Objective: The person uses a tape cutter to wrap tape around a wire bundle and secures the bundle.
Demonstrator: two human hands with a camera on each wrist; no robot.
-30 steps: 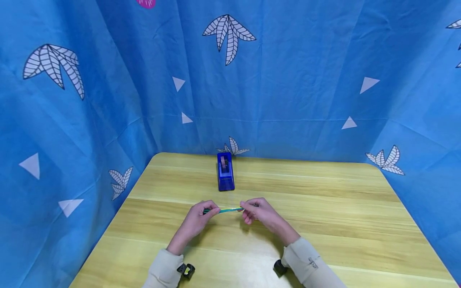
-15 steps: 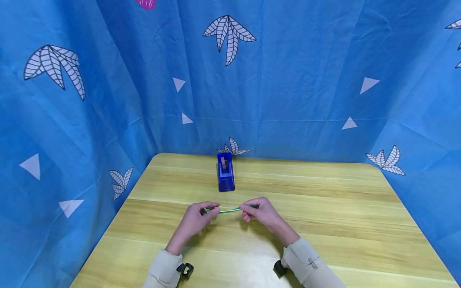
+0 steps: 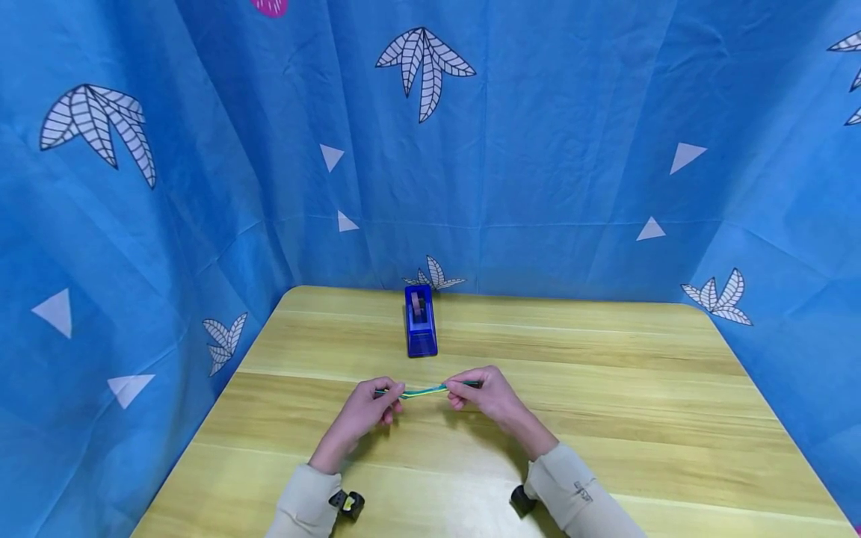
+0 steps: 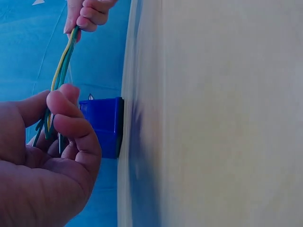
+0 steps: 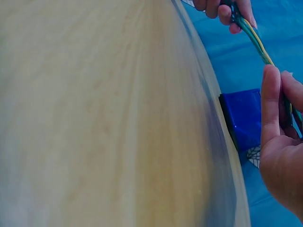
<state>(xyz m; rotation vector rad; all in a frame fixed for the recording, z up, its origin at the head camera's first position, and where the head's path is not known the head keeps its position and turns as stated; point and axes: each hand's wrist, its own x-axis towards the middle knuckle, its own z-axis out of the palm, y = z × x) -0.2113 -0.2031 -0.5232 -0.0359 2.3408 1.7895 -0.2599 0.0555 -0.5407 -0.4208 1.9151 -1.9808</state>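
A thin bundle of green and yellow wires (image 3: 425, 391) stretches between my two hands above the wooden table. My left hand (image 3: 366, 407) pinches its left end between thumb and fingers; in the left wrist view the loose wire ends (image 4: 48, 124) hang into the palm. At the other end, my right hand (image 3: 487, 392) pinches the bundle with thumb and forefinger, and dark ends poke out past the fingers. The right wrist view shows green and yellow strands (image 5: 258, 40) running up from the right fingertips to the left hand. Part of the bundle is hidden inside each hand.
Beyond the hands, a blue tape dispenser (image 3: 421, 321) with a roll in it stands near the back edge of the wooden table (image 3: 605, 418). A blue curtain (image 3: 551, 149) with leaf prints hangs behind and along both sides.
My left hand has shifted slightly left and its fingers have re-gripped along the wires. The right hand has hardly moved. The dispenser stays in place.
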